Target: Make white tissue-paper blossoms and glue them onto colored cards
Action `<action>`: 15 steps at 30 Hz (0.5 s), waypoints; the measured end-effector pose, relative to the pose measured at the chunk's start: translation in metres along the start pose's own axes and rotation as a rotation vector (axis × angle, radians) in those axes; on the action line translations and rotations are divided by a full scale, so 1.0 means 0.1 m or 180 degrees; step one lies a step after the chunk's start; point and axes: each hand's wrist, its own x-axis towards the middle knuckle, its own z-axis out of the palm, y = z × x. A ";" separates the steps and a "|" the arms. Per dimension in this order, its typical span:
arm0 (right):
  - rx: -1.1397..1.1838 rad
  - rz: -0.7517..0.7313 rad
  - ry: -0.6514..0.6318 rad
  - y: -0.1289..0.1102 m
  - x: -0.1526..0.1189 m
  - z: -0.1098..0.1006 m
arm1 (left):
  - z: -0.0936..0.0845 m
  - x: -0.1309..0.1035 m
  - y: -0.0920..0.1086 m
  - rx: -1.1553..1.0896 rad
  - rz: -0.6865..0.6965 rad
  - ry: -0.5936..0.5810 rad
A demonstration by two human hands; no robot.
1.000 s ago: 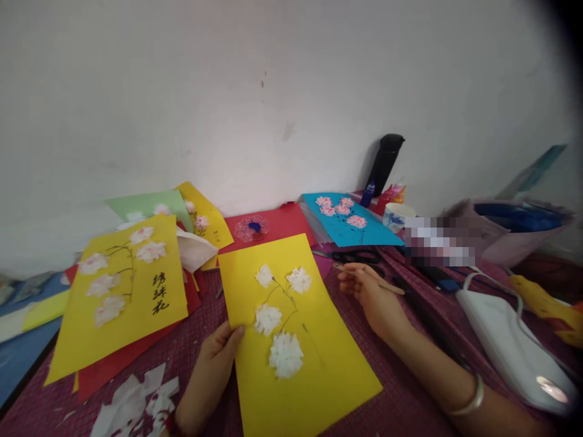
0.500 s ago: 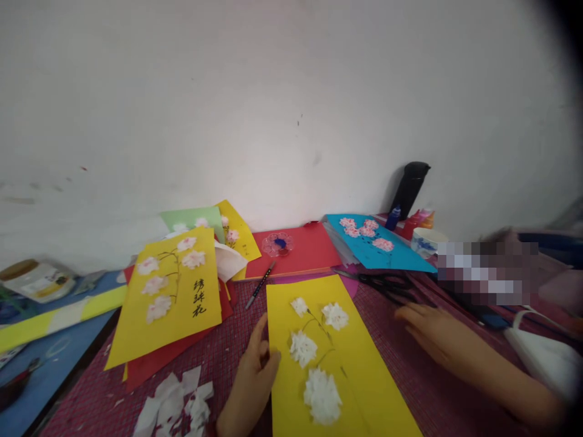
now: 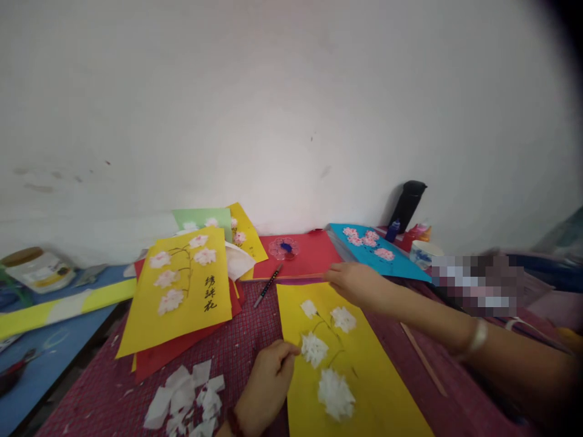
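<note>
A yellow sheet of paper (image 3: 364, 388) with white tissue flowers (image 3: 336, 393) and thin drawn stems lies before me. My left hand (image 3: 268, 379) is at its left edge, fingers curled, with the fingertips touching the paper beside a white flower (image 3: 314, 349). Over the sheet's top edge reaches my right hand (image 3: 357, 284), fingers loosely stretched to the left; nothing shows in them. A dark pen (image 3: 268, 285) lies left of that hand. Loose white paper pieces (image 3: 184, 394) are heaped left of my left hand.
A finished-looking yellow flower picture (image 3: 182, 321) with black writing lies on a stack at left. Behind are red paper (image 3: 310, 249), a clear paint dish (image 3: 283, 248) and a blue flower picture (image 3: 401, 261). A bowl (image 3: 423, 254), black bottle (image 3: 407, 203) and brown stick (image 3: 423, 358) are at right.
My right hand has moved left and forward from beside the scissors to over the yellow sheet's top edge. My left hand's fingers have curled in at the paper's edge. The view has shifted slightly.
</note>
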 end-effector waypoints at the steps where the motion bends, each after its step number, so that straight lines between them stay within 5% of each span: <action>1: -0.0020 -0.0097 0.0034 -0.11 0.24 -0.01 | 0.00 0.00 -0.01 -0.0002 0.0018 0.0013; 7: -0.0106 -0.0587 0.0055 -0.65 1.21 0.29 | 0.00 0.00 -0.07 -0.0047 0.0084 0.0121; 11: -0.0102 -0.0689 0.0044 -0.86 1.41 0.42 | 0.00 0.01 -0.07 -0.0025 0.0127 0.0174; 15: 0.0033 -0.0460 0.0251 -0.84 1.40 0.16 | 0.00 0.02 -0.05 0.0021 0.0170 0.0138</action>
